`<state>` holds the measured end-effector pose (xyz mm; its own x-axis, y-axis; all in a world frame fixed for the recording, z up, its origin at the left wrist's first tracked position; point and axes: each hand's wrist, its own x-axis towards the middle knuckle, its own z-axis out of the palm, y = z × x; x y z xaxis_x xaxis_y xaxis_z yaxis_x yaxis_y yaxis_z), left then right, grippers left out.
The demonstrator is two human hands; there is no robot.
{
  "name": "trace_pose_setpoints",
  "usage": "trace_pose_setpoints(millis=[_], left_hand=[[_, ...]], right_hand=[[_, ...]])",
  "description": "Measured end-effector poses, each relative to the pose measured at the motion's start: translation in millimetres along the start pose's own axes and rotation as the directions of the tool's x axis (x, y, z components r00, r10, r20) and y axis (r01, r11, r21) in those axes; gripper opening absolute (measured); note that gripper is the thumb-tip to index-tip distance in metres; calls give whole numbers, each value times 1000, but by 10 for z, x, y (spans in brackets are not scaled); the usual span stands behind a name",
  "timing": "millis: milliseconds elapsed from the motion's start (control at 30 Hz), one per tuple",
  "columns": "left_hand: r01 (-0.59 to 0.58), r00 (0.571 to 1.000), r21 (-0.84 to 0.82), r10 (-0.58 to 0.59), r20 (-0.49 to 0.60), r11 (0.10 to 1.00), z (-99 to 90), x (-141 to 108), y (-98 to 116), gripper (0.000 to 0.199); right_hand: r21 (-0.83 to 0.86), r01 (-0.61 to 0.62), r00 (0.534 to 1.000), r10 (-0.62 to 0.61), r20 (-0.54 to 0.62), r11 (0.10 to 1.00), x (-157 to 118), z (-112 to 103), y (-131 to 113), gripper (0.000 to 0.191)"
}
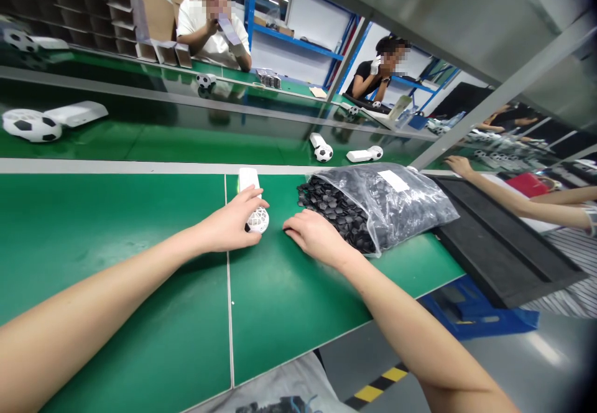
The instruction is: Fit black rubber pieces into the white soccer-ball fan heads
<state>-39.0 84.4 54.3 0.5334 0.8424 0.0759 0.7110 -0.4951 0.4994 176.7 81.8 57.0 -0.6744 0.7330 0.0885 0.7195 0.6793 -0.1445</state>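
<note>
My left hand [233, 217] is closed around a white handheld fan [258, 220] with a round, football-style grille head, lying on the green worktop [140, 264]. The fan's flat white handle points away from me, and my fingers cover part of its body. To the right, my right hand [314, 236] is pinched just above the worktop, with a small dark piece showing at its fingertips. Beside that hand lies a clear plastic bag [401, 198], its mouth open towards me. Loose black pieces [338, 211] fill the mouth and spill out at its left.
A green conveyor [186, 139] runs beyond the worktop, carrying several football-patterned fans [32, 125]. A black tray [499, 245] lies at the right, near another person's arm [508, 198]. Two people sit across the line. A blue crate [480, 310] stands below the worktop's edge.
</note>
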Motion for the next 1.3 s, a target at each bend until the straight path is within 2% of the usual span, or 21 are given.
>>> trace_pose_setpoints(millis=[67,167,333,433,633,900,967,1067,1133,1200,1300], left_hand=[[-41,999,-26,42,24,999,-20,3,-24,54],[-84,996,-63,87,33,994,-53,3,-48,51],[-96,995,-117,98,13,988,-66,7,-29,51],[-94,995,-132,98,19,987,-73,10,-10,48],[-87,996,-160,92,20,983,-82,7,-4,42],[-86,996,-191,89,6,978,-54,14,6,32],[-74,996,-184,81,29,980,-73,13,13,33],[-51,995,-151,64,80,987,-111,5,5,38],[-34,994,-136,47,94,990,-122,0,-16,41],[-15,997,-143,25,71,990,-109,-1,-40,42],[4,1000,-160,0,22,987,-63,5,-59,40]], right_hand=[[138,-5,997,16,-77,990,1,-6,-41,16],[390,20,980,59,-190,921,17,9,-124,13],[673,-35,969,190,-159,739,95,76,-234,10],[722,-51,964,222,-144,690,152,120,-249,4],[733,-98,957,266,-117,673,229,158,-210,6],[844,-150,956,293,-9,515,301,228,-215,14],[831,-155,960,281,-1,533,314,219,-196,15],[699,-179,950,307,-60,692,313,134,-41,15],[569,-237,915,378,-141,787,283,47,147,14],[477,-308,875,442,-198,823,228,-28,349,12],[375,-361,869,454,-197,854,150,-72,548,6]])
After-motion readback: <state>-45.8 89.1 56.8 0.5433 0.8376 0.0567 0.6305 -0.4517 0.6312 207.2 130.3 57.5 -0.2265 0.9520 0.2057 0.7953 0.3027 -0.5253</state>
